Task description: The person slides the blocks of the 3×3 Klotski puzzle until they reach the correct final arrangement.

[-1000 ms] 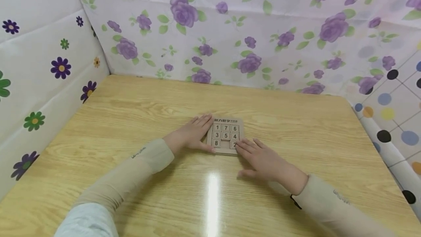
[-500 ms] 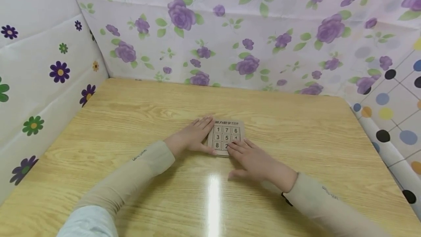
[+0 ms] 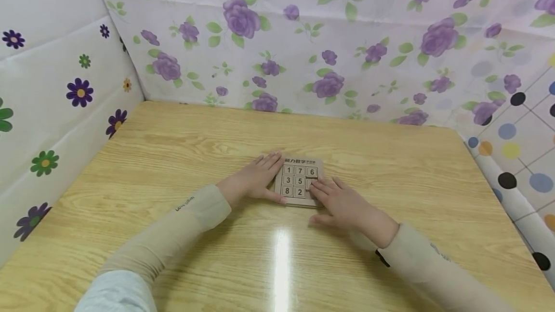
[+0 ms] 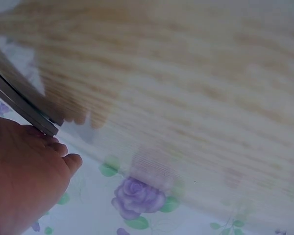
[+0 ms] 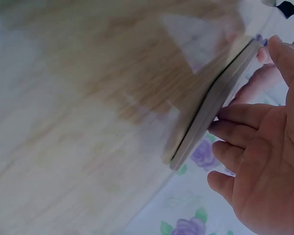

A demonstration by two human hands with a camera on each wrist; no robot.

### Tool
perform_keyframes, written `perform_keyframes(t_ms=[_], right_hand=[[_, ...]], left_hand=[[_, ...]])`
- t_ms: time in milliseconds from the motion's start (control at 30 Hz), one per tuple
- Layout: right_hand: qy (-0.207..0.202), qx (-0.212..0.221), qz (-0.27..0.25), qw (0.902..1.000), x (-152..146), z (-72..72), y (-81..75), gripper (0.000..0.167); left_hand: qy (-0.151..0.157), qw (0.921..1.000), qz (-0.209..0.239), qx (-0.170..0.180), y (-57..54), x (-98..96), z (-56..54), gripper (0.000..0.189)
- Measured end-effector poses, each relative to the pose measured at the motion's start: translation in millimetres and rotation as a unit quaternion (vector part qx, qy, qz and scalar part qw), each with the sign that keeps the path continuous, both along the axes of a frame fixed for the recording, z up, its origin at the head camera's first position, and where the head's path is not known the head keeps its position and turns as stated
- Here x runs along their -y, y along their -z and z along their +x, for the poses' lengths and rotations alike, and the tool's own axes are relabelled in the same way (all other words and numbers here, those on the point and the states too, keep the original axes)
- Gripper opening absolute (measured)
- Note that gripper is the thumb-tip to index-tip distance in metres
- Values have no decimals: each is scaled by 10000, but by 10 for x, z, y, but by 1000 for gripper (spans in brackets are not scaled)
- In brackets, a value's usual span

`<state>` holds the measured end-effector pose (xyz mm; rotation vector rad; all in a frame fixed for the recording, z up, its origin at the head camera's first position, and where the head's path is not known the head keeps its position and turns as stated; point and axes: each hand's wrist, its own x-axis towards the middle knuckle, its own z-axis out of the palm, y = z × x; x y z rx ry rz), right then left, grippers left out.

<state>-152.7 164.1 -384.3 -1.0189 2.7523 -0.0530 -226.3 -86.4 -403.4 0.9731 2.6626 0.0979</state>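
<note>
A sliding number puzzle point(image 3: 299, 202) lies face up on the wooden table in the head view. Its tiles 1, 7, 6, 3, 5, 8 and 2 are readable. My left hand point(image 3: 256, 177) rests along the puzzle's left side, fingers stretched toward the far corner and thumb at the near one. The fingertips of my right hand point(image 3: 342, 203) press on a right-column tile point(image 3: 309, 183) below the 6, mostly covering it. A dark gap separates that tile from the 6. In the right wrist view, extended fingers meet the puzzle's edge point(image 5: 213, 105).
The wooden table point(image 3: 195, 134) reaches back to a wall sheet with purple roses point(image 3: 269, 61). A flower-print sheet point(image 3: 56, 124) borders the left side, and a dotted sheet point(image 3: 520, 153) the right. Light reflects off the front tabletop.
The 2 tile has slid left from the bottom-right corner to the bottom middle. My right fingertips have moved onto the tile below the 6, which has shifted slightly nearer. My left hand stays in place.
</note>
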Motion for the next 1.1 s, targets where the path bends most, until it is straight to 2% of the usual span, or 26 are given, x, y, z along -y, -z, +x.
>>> perform_keyframes(t_ms=[333, 500, 767, 933, 1100], right_hand=[[-149, 150, -36, 9998, 34, 125, -87, 76], [-209, 87, -85, 9997, 51, 129, -104, 73], [-363, -266, -304, 9985, 168, -46, -107, 72], [-378, -69, -192, 9991, 246, -162, -64, 74], [-308, 126, -113, 9994, 249, -188, -32, 74]], left_hand=[[-48, 9999, -104, -26, -63, 16, -14, 113], [-50, 9999, -91, 40, -53, 28, -23, 112], [33, 9999, -32, -119, -12, 20, -34, 114], [-12, 10000, 29, 36, -2, 11, -12, 115], [0, 9999, 108, 37, -1, 15, 22, 114]])
